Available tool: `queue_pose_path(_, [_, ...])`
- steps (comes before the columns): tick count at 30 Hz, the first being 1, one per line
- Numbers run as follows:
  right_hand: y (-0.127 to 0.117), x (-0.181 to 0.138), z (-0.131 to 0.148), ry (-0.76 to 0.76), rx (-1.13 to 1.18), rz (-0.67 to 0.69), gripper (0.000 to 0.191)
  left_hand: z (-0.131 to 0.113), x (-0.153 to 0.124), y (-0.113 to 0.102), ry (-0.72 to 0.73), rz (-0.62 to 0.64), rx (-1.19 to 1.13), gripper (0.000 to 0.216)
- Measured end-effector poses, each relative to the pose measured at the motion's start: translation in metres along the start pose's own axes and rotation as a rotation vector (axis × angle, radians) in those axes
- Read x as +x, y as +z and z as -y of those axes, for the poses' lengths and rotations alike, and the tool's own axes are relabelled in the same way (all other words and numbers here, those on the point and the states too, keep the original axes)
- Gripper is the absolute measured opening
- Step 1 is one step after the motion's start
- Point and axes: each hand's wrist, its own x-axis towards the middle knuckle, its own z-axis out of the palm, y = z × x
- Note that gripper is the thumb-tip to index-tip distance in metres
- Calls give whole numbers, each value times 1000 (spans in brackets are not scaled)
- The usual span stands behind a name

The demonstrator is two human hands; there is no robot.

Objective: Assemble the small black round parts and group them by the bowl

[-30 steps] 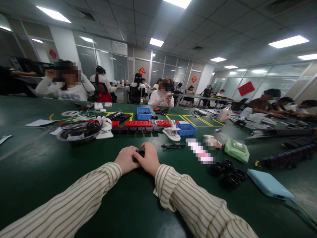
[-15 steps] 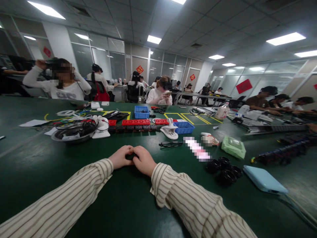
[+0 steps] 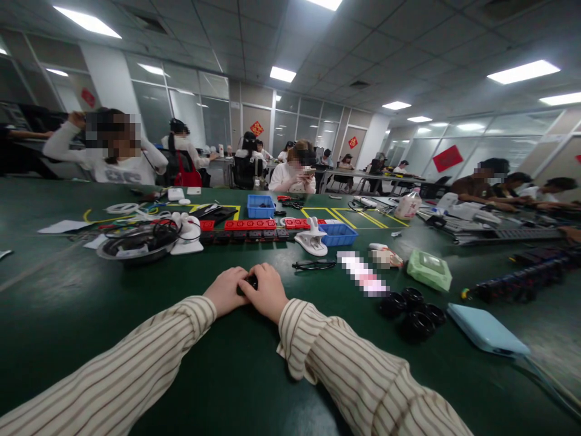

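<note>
My left hand (image 3: 226, 291) and my right hand (image 3: 269, 293) meet over the green table, fingers curled together around a small black object (image 3: 253, 281). Only a bit of it shows between the thumbs and fingers, so its kind is hidden. Beyond my hands and to the right lies a pair of black-framed glasses (image 3: 314, 265). Several black, ring-like round parts (image 3: 418, 325) stand grouped to the right of my right arm.
A metal bowl of cables (image 3: 136, 249), a row of red and black blocks (image 3: 256, 230), blue bins (image 3: 260, 207) and a white clamp (image 3: 312, 239) stand ahead. At right are a green pack (image 3: 428, 270) and a light-blue box (image 3: 486, 329) with a cable. People sit beyond the table.
My left hand has shifted slightly right, and my right-hand fingers have moved over the black object. The hands now overlap more closely. The table items stay where they were.
</note>
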Motion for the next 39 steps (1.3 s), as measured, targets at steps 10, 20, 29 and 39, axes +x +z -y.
queue_pose_path(10, [-6, 0, -1, -200, 197, 102, 32, 21, 4, 1, 63, 50, -173, 36])
queue_pose_path(20, [-8, -1, 3, -145, 182, -2, 30, 19, 2, 3, 84, 17, -115, 46])
queue_pose_path(29, [-2, 1, 0, 1, 20, -34, 22, 6, 0, -3, 60, -9, 91, 34])
queue_pose_path(39, [-7, 0, -1, -218, 144, 33, 20, 20, 3, 0, 97, 75, -124, 38])
